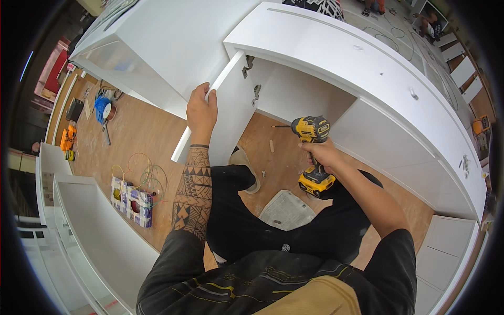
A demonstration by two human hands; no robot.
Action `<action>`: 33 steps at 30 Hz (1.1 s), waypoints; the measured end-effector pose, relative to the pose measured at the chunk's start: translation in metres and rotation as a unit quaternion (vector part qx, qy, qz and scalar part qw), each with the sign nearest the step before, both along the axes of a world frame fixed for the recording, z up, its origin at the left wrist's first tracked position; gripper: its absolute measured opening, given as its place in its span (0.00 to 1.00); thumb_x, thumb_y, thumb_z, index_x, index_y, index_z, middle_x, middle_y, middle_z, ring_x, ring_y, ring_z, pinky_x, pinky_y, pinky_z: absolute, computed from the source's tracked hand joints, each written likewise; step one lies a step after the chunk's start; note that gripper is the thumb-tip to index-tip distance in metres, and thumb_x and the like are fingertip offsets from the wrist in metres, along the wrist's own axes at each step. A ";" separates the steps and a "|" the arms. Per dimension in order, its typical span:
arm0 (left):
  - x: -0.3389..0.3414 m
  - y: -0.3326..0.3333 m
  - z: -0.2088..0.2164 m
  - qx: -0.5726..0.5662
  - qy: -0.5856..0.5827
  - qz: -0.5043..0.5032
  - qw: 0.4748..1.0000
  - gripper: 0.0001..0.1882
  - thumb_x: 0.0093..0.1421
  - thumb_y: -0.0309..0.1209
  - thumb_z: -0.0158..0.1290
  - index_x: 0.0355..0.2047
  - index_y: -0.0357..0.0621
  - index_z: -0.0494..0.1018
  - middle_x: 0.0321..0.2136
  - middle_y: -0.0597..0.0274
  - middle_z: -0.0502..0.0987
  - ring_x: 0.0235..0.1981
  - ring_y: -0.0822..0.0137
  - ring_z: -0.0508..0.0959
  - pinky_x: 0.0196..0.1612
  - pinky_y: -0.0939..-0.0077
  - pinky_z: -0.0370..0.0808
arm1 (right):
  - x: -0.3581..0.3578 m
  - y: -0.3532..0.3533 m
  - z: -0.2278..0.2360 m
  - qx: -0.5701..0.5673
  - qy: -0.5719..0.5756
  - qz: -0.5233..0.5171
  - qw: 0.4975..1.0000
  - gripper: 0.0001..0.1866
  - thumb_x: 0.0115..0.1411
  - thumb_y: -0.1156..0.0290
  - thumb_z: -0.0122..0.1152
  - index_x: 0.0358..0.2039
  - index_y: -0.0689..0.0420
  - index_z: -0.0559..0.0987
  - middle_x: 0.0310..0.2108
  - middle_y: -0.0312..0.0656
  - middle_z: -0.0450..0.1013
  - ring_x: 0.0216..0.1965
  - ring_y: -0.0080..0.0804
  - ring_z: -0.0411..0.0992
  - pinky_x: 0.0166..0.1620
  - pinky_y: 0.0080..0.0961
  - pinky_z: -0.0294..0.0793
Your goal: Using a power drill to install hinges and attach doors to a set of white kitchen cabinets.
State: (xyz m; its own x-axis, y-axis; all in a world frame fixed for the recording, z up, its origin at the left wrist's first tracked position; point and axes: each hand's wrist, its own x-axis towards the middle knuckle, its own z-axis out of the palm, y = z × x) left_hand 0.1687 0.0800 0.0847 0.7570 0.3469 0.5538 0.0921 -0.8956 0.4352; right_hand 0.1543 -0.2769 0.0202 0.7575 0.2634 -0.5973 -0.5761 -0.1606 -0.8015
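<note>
1. Left hand (201, 111) is gripping the top edge of a white cabinet door (223, 113), fingers curled over the edge and thumb on the near side, so it's properly wrapped around the panel, not just resting on it.
2. Right hand (321, 153) is holding a yellow and black cordless drill (313, 152) by the handle, closed tight around the grip. The bit is pointing left, toward the open cabinet bay and the door.
3. The door is standing open, swung out from the long white cabinet (367, 68), with its hinge side sitting up against the cabinet frame. Two metal hinges (252, 79) are showing on the inside face, one above the other.
4. The drill tip is hanging in the open bay, near the door's inside face but not touching it as far as I can tell.
5. The person is crouching in black trousers, one shoe (245, 167) planted on the wooden floor (136, 142) right in front of the bay.
6. A grey cloth or sheet (286, 210) is lying on the floor between the knees, and a few small bits, maybe screws or dowels, are sitting near the shoe. Too small to call.
7. Off to the left there's a box with coloured wires (134, 197) looping out of it, an orange tool (67, 139) and a blue reel (102, 109) further back, all well apart from the hands.
</note>
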 end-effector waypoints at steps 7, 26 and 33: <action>-0.023 -0.035 0.005 0.030 -0.122 -0.162 0.979 0.14 0.65 0.21 0.55 0.50 0.39 0.79 0.47 0.49 0.79 0.50 0.50 0.80 0.54 0.60 0.77 | -0.013 -0.030 0.010 0.043 -0.067 -0.079 0.994 0.12 0.60 0.69 0.74 0.38 0.56 0.78 0.20 0.33 0.71 0.18 0.23 0.69 0.22 0.25 0.71; 0.194 -0.392 0.046 0.193 0.109 -0.390 0.894 0.13 0.68 0.32 0.54 0.47 0.38 0.80 0.45 0.39 0.79 0.46 0.43 0.81 0.50 0.54 0.79 | -0.030 0.021 -0.001 0.081 -0.050 0.024 0.995 0.23 0.56 0.55 0.74 0.40 0.64 0.85 0.39 0.54 0.83 0.41 0.45 0.82 0.46 0.37 0.79; 0.172 -0.310 0.051 0.169 -0.012 -0.435 0.884 0.11 0.69 0.28 0.50 0.45 0.41 0.80 0.38 0.47 0.81 0.44 0.46 0.80 0.51 0.53 0.77 | -0.016 0.005 -0.008 0.104 -0.104 -0.034 0.989 0.11 0.60 0.67 0.71 0.28 0.57 0.78 0.18 0.34 0.72 0.16 0.23 0.68 0.22 0.25 0.68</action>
